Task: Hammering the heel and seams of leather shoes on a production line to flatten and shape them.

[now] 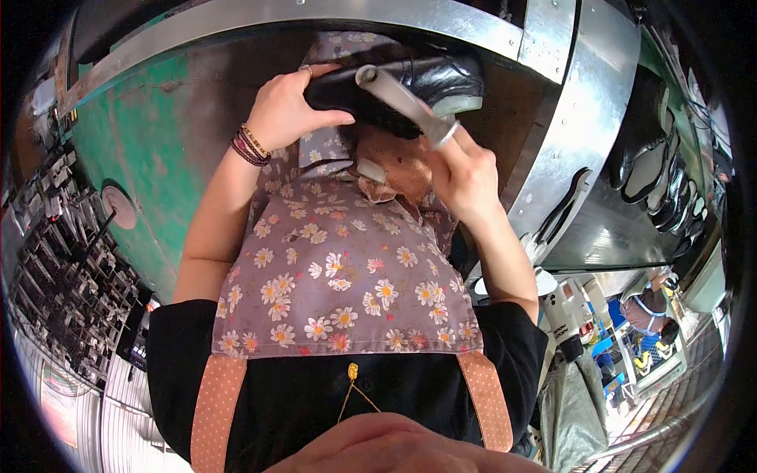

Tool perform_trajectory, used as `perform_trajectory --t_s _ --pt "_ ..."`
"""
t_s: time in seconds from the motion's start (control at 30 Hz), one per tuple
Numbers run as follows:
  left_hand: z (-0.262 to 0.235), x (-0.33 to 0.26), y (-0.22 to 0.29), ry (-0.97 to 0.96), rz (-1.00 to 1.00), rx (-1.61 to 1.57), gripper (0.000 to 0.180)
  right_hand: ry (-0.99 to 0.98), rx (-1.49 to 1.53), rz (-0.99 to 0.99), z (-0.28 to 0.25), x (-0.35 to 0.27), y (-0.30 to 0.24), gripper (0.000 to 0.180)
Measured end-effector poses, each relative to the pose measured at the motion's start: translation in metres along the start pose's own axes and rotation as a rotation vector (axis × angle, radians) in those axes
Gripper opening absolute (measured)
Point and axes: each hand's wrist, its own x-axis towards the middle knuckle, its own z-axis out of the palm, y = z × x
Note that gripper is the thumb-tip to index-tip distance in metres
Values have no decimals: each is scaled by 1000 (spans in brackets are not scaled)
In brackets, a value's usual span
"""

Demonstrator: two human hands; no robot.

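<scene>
A shiny black leather shoe [441,77] lies on its side across my lap, its pale sole edge showing at the right end. My left hand [289,109] is wrapped round the shoe's left end, thumb along the lower side, fingers partly hidden behind it. In my closed right hand [467,175] is a pale metal rod-shaped tool [402,101], slightly blurred, with a round, hollow-looking tip and a flared collar by my fingers. The tool crosses in front of the shoe; whether they touch I cannot tell. Below it, a brown piece of material [400,164] rests on my floral apron [339,268].
A metal-edged bench frame [564,150] curves round ahead and right. Several black shoes [646,158] sit on the right-hand metal surface, near a dark curved strip [564,206]. A green panel [142,189] stands at left beside dark racks [67,252]. Another person [650,311] is at far right.
</scene>
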Motion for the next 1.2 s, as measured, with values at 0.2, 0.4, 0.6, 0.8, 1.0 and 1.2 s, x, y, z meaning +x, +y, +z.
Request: perform_trajectory --t_s 0.2,0.4,0.6,0.8,1.0,1.2 --pt "-9 2 9 -69 -58 -39 78 342 36 -153 -4 -2 1 53" --pt "-10 7 5 -112 -79 -163 70 42 -27 172 -28 2 2 37" --pt "-9 10 4 -208 -152 -308 67 91 -13 275 -31 -11 13 43" --pt "-9 9 3 -183 -141 -275 69 587 11 92 -21 -15 32 40" --pt "-13 15 9 -268 -210 -340 70 282 -72 283 -31 -30 33 39" --pt "-5 8 -1 -224 -176 -278 71 430 26 245 -13 -38 39 43"
